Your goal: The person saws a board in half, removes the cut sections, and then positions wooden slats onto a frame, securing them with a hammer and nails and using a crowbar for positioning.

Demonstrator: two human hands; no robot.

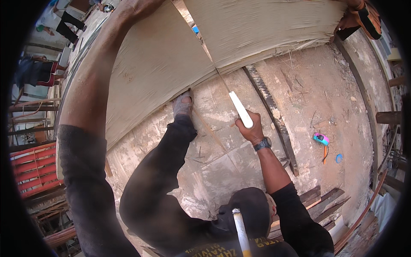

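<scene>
My right hand is closed round the white handle of a handsaw. Its thin blade, seen nearly edge-on, runs up to the near edge of a pale plywood sheet and meets a narrow slit there. The slit splits the sheet and widens toward the top, where a bit of blue shows through. Stretched over the sheet's left side, my left arm reaches the upper edge of the view; only the wrist end of my left hand shows, with its fingers hidden. One shoe of mine is by the plywood's near edge.
A dark wooden batten lies on the dusty concrete floor, right of the saw. Farther right are a pink-and-blue tape measure and a blue cap. Planks lie lower right. Other people stand upper left; another person's limb is at the sheet's right corner.
</scene>
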